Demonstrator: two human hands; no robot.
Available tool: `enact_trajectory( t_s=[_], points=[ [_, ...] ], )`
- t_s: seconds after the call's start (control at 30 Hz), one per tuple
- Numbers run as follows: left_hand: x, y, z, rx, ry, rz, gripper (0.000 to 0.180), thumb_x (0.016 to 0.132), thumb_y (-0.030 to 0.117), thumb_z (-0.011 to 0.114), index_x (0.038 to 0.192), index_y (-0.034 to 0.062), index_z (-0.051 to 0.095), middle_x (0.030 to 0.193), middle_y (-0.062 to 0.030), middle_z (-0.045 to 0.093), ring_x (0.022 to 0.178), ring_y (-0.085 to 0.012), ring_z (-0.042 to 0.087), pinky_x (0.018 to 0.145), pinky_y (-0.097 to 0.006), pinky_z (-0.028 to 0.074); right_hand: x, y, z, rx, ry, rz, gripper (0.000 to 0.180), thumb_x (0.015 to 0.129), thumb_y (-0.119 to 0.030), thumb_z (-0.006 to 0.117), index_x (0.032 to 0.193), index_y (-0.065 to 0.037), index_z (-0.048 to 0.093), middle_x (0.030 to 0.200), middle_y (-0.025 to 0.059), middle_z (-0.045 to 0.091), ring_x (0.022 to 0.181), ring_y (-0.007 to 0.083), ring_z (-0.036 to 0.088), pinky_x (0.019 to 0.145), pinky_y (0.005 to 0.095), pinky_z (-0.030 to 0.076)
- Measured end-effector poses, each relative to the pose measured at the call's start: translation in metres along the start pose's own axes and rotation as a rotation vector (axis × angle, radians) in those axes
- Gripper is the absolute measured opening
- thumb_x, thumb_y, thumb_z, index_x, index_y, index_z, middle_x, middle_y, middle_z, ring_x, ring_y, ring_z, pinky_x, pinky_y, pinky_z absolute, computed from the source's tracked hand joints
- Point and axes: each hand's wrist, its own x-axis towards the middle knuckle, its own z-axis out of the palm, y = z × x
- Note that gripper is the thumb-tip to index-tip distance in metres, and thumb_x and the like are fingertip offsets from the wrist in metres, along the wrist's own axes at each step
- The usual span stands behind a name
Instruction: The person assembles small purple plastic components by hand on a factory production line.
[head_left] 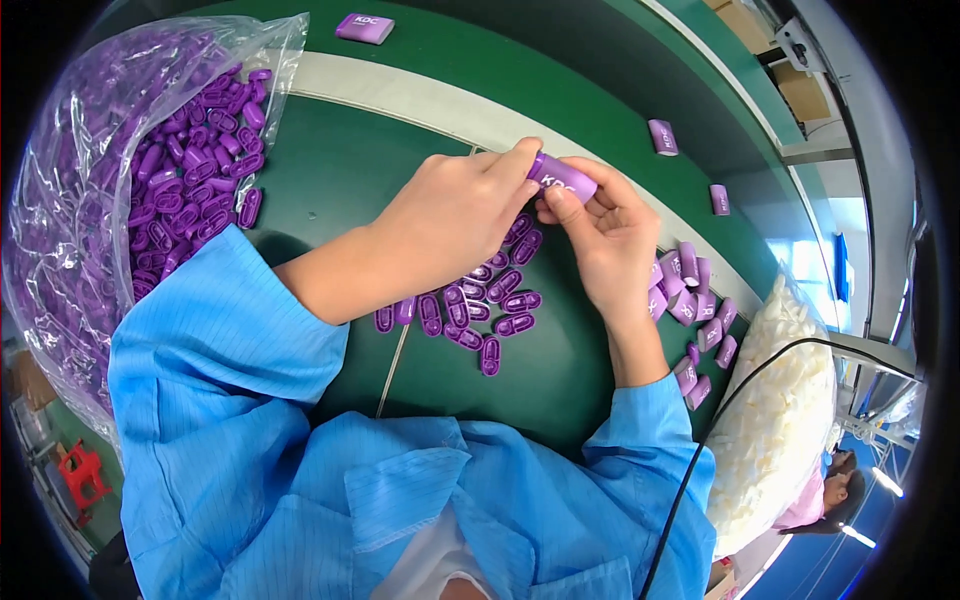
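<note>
The purple case [562, 176] is held above the desk [340, 170], pinched at its left end by the left hand [450, 225] and cradled from below and the right by the right hand [612, 235]; both hands are closed on it, fingers curled. Judged from this hold, the step is fitting or pressing a part into the case: it would go best with the case kept level, the thumbs pressing squarely, and the seam turned toward the eye so seating can be checked. Directly beneath the hands lies a scatter of purple oval clips [488, 305]; just right of the right hand is a cluster of cases [695, 310]. Far left of the left hand a clear bag of clips [130, 170] lies open. Right of the right wrist sits a bag of white pieces [785, 400], crossed by a black cable [720, 430]. Whether a clip is already inside the held case cannot be told; the fingers cover its ends. Other cases further out are too small to check.
</note>
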Motion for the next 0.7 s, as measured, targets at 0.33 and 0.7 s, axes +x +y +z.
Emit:
enact_trajectory(
  t_s=[0.33,0.7],
  points=[
    [0.010,-0.011,-0.001,-0.095,-0.080,-0.119,0.026,0.083,0.005,0.057,0.107,-0.0049,0.055,0.079,-0.0127,0.063,0.064,-0.0187,0.061,0.058,-0.030,0.049,0.014,0.000,-0.002,-0.225,-0.002,-0.126,0.026,0.079,-0.008,0.066,0.102,0.002,0.060,0.076,0.0094,0.065,0.063,0.0115,0.063,0.059,0.0224,0.050],
    [0.087,-0.106,-0.023,0.115,-0.108,-0.458,0.025,0.078,0.021,0.059,0.091,0.0009,0.066,0.090,-0.0166,0.062,0.085,-0.0328,0.058,0.077,-0.038,0.047,0.130,0.019,-0.095,-1.454,0.079,0.038,0.047,0.078,-0.033,0.060,0.108,0.002,0.058,0.104,0.0232,0.059,0.099,0.0354,0.057,0.086,0.0412,0.045]
  ],
)
